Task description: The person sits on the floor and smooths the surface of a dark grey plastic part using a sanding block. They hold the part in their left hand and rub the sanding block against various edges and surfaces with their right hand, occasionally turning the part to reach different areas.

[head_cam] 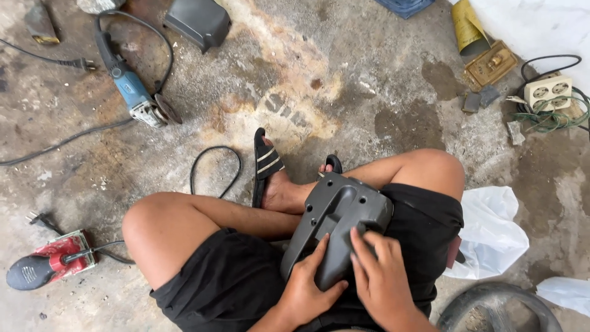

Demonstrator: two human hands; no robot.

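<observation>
I sit cross-legged on a stained concrete floor in black shorts and black sandals. A dark grey plastic housing part with a long slot and screw holes rests on my lap. My left hand grips its lower end from below. My right hand lies on its right side, fingertips pressed flat against the surface; whether something small is under the fingers is hidden.
A blue angle grinder with cable lies upper left. A red sander sits at lower left. Another grey cover lies at top. A power strip, white plastic bag and a round grey ring are to the right.
</observation>
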